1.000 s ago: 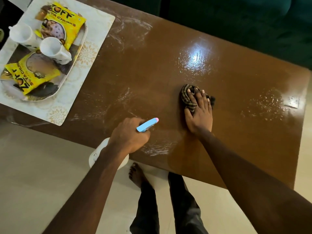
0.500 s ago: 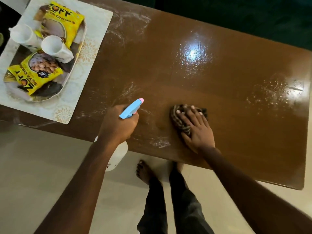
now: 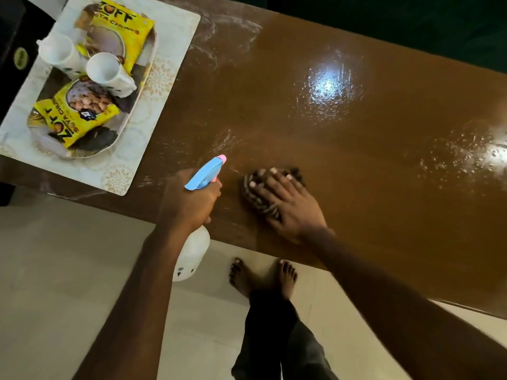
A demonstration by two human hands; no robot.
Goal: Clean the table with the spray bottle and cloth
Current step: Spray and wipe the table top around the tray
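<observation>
Head view: your left grip (image 3: 189,200) is wrapped round the spray bottle (image 3: 192,253) at the near bench (image 3: 356,193) edge. The nozzle aims across the bench; the bottle body hangs over the floor. Your right grip (image 3: 288,204) presses the cloth (image 3: 258,201) with straight fingers, just right of the nozzle. Unwiped droplets (image 3: 452,157) lie well to the right, nearer the right grip. The tray (image 3: 124,124) holds two packets (image 3: 74,119) and two cups (image 3: 107,72).

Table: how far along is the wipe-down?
Done: table sprayed, with wet sheen at the far middle. In hand: right grip presses the cloth flat near the front edge; left grip holds the bottle beside it. Left: droplets at the right end and white smears near the mat look unwiped; mat and tray cover the left end.
</observation>
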